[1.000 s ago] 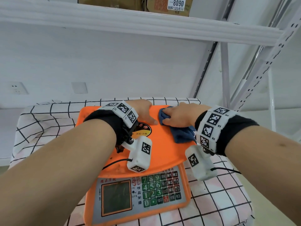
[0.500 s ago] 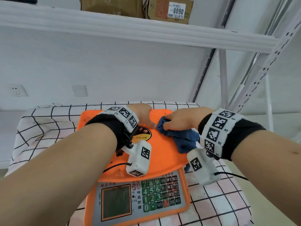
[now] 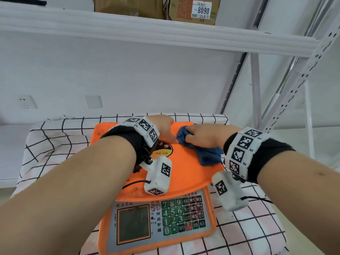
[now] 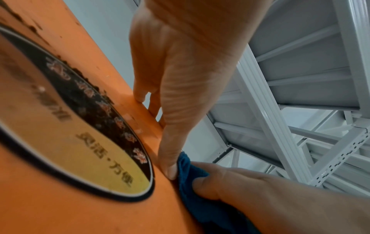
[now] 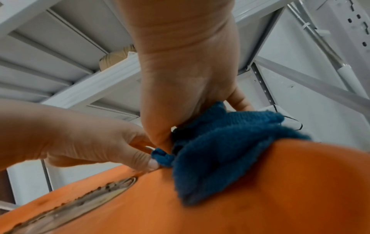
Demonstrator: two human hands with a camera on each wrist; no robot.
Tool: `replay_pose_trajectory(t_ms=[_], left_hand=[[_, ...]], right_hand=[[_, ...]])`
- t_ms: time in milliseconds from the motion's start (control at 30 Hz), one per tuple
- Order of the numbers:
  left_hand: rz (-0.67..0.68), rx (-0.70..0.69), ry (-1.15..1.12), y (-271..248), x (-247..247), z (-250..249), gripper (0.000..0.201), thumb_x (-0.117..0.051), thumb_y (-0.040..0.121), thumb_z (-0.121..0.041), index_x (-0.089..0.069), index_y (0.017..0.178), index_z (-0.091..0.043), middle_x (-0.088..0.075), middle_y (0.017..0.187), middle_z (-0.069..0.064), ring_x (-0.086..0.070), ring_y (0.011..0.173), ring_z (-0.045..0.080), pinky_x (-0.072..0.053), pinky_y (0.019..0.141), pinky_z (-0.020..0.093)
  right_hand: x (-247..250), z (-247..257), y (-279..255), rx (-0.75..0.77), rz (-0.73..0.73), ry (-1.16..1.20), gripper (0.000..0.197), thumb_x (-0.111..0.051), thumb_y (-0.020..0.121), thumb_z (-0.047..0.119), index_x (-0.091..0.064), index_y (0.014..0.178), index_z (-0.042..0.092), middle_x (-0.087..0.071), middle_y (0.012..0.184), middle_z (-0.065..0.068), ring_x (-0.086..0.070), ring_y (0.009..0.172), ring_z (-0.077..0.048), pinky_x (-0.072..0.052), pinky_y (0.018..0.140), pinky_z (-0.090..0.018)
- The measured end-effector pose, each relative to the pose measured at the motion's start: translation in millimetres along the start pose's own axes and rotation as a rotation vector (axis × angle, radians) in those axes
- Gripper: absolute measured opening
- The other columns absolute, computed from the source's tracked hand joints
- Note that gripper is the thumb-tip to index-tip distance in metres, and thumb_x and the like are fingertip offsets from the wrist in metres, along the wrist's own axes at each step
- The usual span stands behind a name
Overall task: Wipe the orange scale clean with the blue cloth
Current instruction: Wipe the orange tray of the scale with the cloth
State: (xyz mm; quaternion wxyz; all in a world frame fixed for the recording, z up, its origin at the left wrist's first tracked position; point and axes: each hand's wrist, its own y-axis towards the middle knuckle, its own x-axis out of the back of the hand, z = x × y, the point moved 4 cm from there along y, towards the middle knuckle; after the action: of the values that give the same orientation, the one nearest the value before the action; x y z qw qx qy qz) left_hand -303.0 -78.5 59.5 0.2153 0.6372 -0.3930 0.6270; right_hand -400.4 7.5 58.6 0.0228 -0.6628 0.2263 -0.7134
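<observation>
While the left hand (image 3: 163, 127) lay flat, steadying the scale (image 3: 185, 168) at eleven o'clock, the right hand (image 3: 206, 137) bunched the cloth (image 3: 207, 156) at one o'clock, nearer the unwiped pan.

At the top of the head view, a white label (image 3: 201, 10) on a cardboard box (image 3: 193, 11) reads "8090". On the orange scale (image 3: 184, 173), the keypad (image 3: 184, 216) shows digits 0–9 and keys M1–M5. The round sticker (image 4: 112, 164) reads "灵活·方便".
</observation>
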Motion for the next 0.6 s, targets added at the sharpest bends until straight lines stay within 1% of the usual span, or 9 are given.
replay_pose_trajectory(t_ms=[67,100,133,200,267,333,400,533,600], left_hand=[[-0.010,-0.002,-0.002,-0.2,0.2,0.5,0.051,-0.064,0.083,-0.048,-0.051,0.114,-0.011,-0.058,0.113,0.003,-0.055,0.098,0.021,-0.038,0.074,0.028],[-0.015,-0.003,-0.001,0.1,0.1,0.7,0.051,-0.064,0.083,-0.048,-0.051,0.114,-0.011,-0.058,0.113,0.004,-0.055,0.095,0.020,-0.038,0.073,0.028],[-0.022,-0.009,-0.002,0.0,0.5,0.2,0.049,-0.064,0.082,-0.048,-0.051,0.112,-0.010,-0.059,0.111,0.004,-0.054,0.092,0.020,-0.038,0.072,0.028],[-0.016,-0.006,-0.002,0.3,0.0,0.3,0.048,-0.064,0.083,-0.047,-0.050,0.110,-0.010,-0.058,0.107,0.004,-0.051,0.089,0.018,-0.037,0.071,0.028],[-0.012,-0.005,-0.003,1.7,-0.6,2.2,0.048,-0.063,0.083,-0.049,-0.048,0.109,-0.011,-0.058,0.113,0.005,-0.052,0.091,0.019,-0.039,0.074,0.029],[-0.007,-0.002,-0.011,2.2,-1.0,3.8,0.056,-0.063,0.082,-0.051,-0.047,0.117,-0.010,-0.056,0.123,0.005,-0.054,0.101,0.020,-0.044,0.082,0.031],[-0.009,0.014,-0.009,1.4,-0.7,5.0,0.070,-0.063,0.081,-0.054,-0.043,0.133,-0.011,-0.052,0.132,0.004,-0.052,0.116,0.022,-0.044,0.095,0.035],[-0.016,0.022,-0.021,1.6,0.5,4.5,0.074,-0.064,0.081,-0.053,-0.038,0.139,-0.014,-0.051,0.135,0.003,-0.052,0.120,0.022,-0.044,0.097,0.034],[-0.009,0.021,-0.032,2.4,-0.1,4.6,0.074,-0.066,0.081,-0.051,-0.038,0.139,-0.013,-0.052,0.135,0.004,-0.052,0.120,0.022,-0.043,0.099,0.035]], right_hand=[[-0.1,-1.7,-0.9,-0.007,0.007,0.015,0.034,-0.036,0.094,0.040,-0.050,0.120,0.023,-0.058,0.118,-0.003,-0.052,0.099,-0.020,-0.038,0.085,-0.031],[-0.4,-1.8,-2.2,0.000,0.005,0.002,0.036,-0.036,0.094,0.042,-0.050,0.121,0.024,-0.056,0.121,-0.003,-0.051,0.101,-0.020,-0.038,0.086,-0.032],[-0.3,-1.5,-4.2,0.008,-0.009,-0.035,0.039,-0.034,0.094,0.046,-0.049,0.123,0.024,-0.051,0.127,-0.002,-0.049,0.106,-0.022,-0.037,0.089,-0.034],[-1.2,-0.7,-10.1,0.016,-0.072,-0.136,0.044,-0.026,0.096,0.049,-0.049,0.125,0.026,-0.033,0.142,0.001,-0.038,0.120,-0.026,-0.034,0.093,-0.041],[-2.6,-2.4,-14.6,-0.013,-0.113,-0.204,0.041,-0.022,0.097,0.045,-0.051,0.121,0.029,-0.025,0.144,0.000,-0.032,0.121,-0.028,-0.032,0.093,-0.044],[-2.5,-7.1,-14.1,-0.082,-0.090,-0.254,0.043,-0.019,0.097,0.043,-0.046,0.129,0.033,-0.030,0.138,-0.004,-0.033,0.120,-0.030,-0.032,0.092,-0.045],[0.5,-10.3,-8.0,-0.137,-0.053,-0.268,0.045,-0.018,0.097,0.043,-0.038,0.136,0.035,-0.034,0.134,-0.006,-0.038,0.119,-0.031,-0.034,0.091,-0.045],[8.8,-5.6,2.3,-0.099,-0.061,-0.343,0.046,-0.017,0.099,0.041,-0.032,0.141,0.031,-0.042,0.131,-0.007,-0.050,0.110,-0.025,-0.032,0.078,-0.035],[10.9,-5.7,3.0,-0.075,-0.077,-0.385,0.046,-0.015,0.099,0.043,-0.028,0.143,0.035,-0.044,0.132,-0.006,-0.050,0.112,-0.023,-0.029,0.076,-0.033]])
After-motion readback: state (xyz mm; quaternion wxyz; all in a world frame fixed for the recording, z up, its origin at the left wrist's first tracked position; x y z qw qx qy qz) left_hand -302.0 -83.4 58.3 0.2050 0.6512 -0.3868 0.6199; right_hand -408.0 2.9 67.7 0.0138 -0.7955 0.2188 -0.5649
